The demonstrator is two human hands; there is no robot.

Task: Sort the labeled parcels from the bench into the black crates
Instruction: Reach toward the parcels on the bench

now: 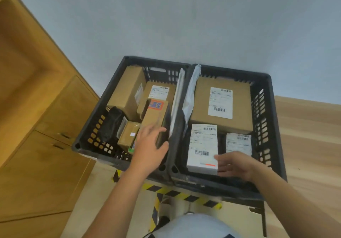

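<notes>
Two black crates stand side by side. The left crate point(86, 127) holds several brown boxes and a black bag point(111, 125). My left hand point(149, 149) grips the near end of a tall brown box with a red-and-blue sticker point(155, 115). In the right crate point(269, 119) lie a large brown box with a white label point(238, 106), a white labeled parcel point(202, 147) and a smaller labeled parcel point(238, 142). My right hand point(234, 164) rests against the right side of the white parcel, fingers nearly straight.
White plastic mailers point(190, 93) stand along the wall between the crates. The crates sit on a stand marked with yellow-black tape point(184, 196). Wooden cabinets point(36, 127) are at the left, wooden flooring point(310, 136) at the right, a pale wall behind.
</notes>
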